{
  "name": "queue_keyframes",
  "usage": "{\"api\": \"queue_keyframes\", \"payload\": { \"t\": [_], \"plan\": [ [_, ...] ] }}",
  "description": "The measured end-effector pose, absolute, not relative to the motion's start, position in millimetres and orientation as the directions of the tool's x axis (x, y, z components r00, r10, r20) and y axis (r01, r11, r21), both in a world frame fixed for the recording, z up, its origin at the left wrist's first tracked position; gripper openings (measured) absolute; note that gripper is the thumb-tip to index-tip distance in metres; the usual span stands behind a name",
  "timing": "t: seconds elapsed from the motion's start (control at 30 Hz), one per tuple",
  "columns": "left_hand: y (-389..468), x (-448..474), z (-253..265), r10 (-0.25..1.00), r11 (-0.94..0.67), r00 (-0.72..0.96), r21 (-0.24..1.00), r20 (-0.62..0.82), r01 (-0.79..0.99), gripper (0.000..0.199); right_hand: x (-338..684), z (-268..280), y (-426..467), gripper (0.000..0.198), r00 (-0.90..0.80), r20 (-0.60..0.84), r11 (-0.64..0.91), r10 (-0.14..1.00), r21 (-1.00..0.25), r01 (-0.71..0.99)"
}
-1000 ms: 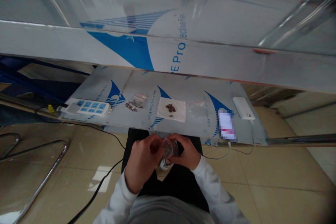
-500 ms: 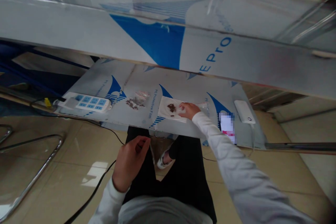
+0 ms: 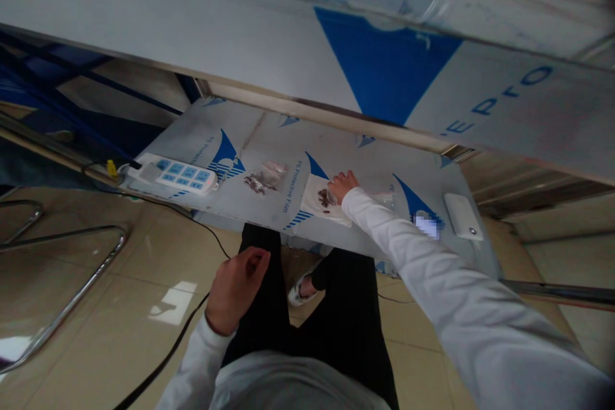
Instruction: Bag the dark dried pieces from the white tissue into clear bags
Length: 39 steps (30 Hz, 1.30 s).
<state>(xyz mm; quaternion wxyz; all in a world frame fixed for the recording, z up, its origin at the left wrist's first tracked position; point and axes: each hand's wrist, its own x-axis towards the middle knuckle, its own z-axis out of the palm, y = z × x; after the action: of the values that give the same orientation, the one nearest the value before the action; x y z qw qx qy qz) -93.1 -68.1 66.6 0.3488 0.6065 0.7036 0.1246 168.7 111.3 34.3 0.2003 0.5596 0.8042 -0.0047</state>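
Note:
My right hand (image 3: 343, 186) reaches to the top right part of a white sheet (image 3: 331, 215) on the low metal-look shelf. Its fingers are bent and drawn together at the sheet. Whatever they grip is hidden. Beside the fingertips a small pile of dark brown pieces (image 3: 324, 198) lies on the sheet. Above my lap, away from the shelf, I hold my left hand (image 3: 235, 288) with fingers curled and the thumb against them. I cannot make out if anything small sits inside. Left of the sheet lies a clear bag (image 3: 275, 173) with dark small pieces (image 3: 257, 183) by it.
A white power strip (image 3: 180, 176) lies at the shelf's left, its cord running down. To the right are a phone (image 3: 427, 225) and a white box-shaped device (image 3: 462, 216). A higher film-covered ledge (image 3: 269, 45) crosses in front. A metal chair frame (image 3: 96, 282) stands at left.
The view has turned, so the shelf things sit farther right. My right hand has shifted toward the sheet's upper edge, its fingers more bent. My left hand has hardly moved.

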Motion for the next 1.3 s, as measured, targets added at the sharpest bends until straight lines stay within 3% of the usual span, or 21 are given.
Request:
{"api": "queue_keyframes", "payload": {
  "t": [0.2, 0.37, 0.5, 0.63, 0.7, 0.77, 0.9, 1.1, 1.3],
  "plan": [
    [-70, -94, 46, 0.939, 0.223, -0.005, 0.597, -0.344, 0.771, 0.025, 189, 41, 105, 0.041, -0.243, -0.257, 0.294, 0.935, 0.18, 0.939],
    [-72, -98, 24, 0.945, 0.225, -0.026, 0.592, -0.325, 0.774, 0.022, 248, 39, 87, 0.051, 0.016, -0.166, 0.004, 0.986, 0.118, 0.993],
    [-45, -94, 9, 0.989, 0.125, -0.049, 0.627, -0.137, 0.769, 0.025, 287, 22, 63, 0.073, 0.238, -0.119, -0.235, 0.964, 0.039, 0.971],
    [21, -81, -6, 0.992, 0.081, -0.124, 0.566, 0.038, 0.82, 0.03, 292, 4, 36, 0.099, 0.339, 0.066, -0.325, 0.938, -0.166, 0.931],
    [57, -74, -13, 0.984, 0.089, -0.155, 0.517, 0.087, 0.851, 0.034, 284, 1, 18, 0.095, 0.365, 0.205, -0.296, 0.908, -0.301, 0.906],
    [86, -69, -21, 0.98, 0.096, -0.167, 0.467, 0.113, 0.879, 0.04, 273, 0, -5, 0.078, 0.394, 0.346, -0.224, 0.851, -0.441, 0.869],
    [112, -63, -30, 0.985, 0.075, -0.126, 0.371, 0.115, 0.926, 0.033, 247, 3, -65, 0.047, 0.409, 0.485, -0.075, 0.772, -0.571, 0.818],
    [113, -67, -24, 0.99, 0.048, -0.081, 0.26, 0.119, 0.964, 0.035, 229, -5, -142, 0.033, 0.41, 0.448, -0.05, 0.795, -0.624, 0.78],
    [113, -65, -18, 0.992, 0.017, -0.043, 0.218, 0.117, 0.976, 0.028, 223, -15, -163, 0.028, 0.387, 0.383, -0.04, 0.839, -0.666, 0.745]
  ]
}}
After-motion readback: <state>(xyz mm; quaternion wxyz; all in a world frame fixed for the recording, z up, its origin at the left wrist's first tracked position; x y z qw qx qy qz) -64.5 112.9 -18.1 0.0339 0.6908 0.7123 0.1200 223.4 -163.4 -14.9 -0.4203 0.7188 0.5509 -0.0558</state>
